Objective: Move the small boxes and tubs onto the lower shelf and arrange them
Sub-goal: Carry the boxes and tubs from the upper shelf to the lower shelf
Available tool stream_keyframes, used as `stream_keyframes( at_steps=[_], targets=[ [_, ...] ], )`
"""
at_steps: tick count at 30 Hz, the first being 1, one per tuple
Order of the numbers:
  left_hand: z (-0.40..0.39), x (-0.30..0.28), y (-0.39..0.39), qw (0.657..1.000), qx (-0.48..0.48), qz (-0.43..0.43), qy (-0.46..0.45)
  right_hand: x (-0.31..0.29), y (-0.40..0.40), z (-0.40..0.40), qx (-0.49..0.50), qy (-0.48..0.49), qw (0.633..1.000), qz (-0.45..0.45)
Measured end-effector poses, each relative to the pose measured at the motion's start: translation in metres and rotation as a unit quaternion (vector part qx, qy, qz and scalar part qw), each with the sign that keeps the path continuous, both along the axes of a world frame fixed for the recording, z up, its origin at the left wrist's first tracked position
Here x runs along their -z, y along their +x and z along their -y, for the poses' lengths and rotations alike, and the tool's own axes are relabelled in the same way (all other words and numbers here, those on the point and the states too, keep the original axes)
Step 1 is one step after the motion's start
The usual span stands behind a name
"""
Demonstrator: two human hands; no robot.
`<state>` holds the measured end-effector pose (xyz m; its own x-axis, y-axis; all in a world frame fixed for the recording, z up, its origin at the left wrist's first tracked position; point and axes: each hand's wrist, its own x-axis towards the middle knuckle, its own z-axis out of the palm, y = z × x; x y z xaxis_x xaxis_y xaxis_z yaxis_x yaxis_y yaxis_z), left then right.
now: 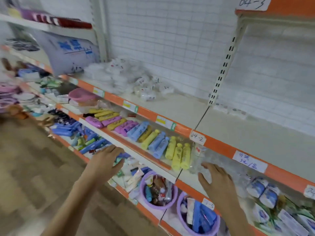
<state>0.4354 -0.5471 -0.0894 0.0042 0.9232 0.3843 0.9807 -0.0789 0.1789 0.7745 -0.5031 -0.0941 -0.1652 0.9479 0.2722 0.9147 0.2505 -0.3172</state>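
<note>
1. The right hand [217,178] reaches into the second shelf, fingers spread and laid flat, closing on nothing; it rests at or just over a heap of clear crinkled plastic packets [207,161], though the blur hides whether the fingertips press them.
2. The left hand [104,161] hovers at about 9 o'clock from the right, fingers straight and loosely together, holding nothing; it sits above the blue tubes [92,144] on the shelf below.
3. The small white tubs and boxes in clear wrap [136,82] lie piled on the cream top shelf with the orange edge [219,147], at roughly 11 o'clock from the right hand and well apart from both hands; they look untouched.
4. Judged from this, the step is clearing room on the lower shelf; sweep the clear packets toward 3 o'clock with a flat palm, away from the row of yellow, blue and purple soft tubes [163,147]; keep that row undisturbed.
5. Then lift the tubs in small handfuls, since the slick wrap probably slides; set them upright, labels forward, in the freed space.
6. Mind the purple plastic buckets [158,189] at 6 o'clock; a dropped tub would likely land among them.
</note>
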Motion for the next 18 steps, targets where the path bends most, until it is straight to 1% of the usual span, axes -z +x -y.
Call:
stream_keyframes(
  at_steps=[2, 6, 9, 13, 18],
  targets=[
    [0.025, 0.001, -0.024, 0.998, -0.054, 0.007, -0.019, 0.001, -0.036, -0.001, -0.045, -0.018, 0.998, -0.026],
    [0.057, 0.004, -0.077, 0.991, -0.125, 0.051, -0.024, 0.001, -0.112, -0.007, -0.137, -0.023, 0.988, -0.063],
    [0.066, 0.002, -0.118, 0.988, -0.151, 0.042, -0.01, -0.004, -0.168, -0.018, -0.186, -0.025, 0.98, -0.068],
    [0.058, 0.002, -0.173, 0.986, -0.163, 0.042, 0.009, -0.012, -0.239, -0.04, -0.214, -0.017, 0.974, -0.077],
    [0.012, -0.006, -0.246, 0.99, -0.135, 0.043, 0.012, -0.022, -0.318, -0.077, -0.194, -0.01, 0.976, -0.095]
  ],
)
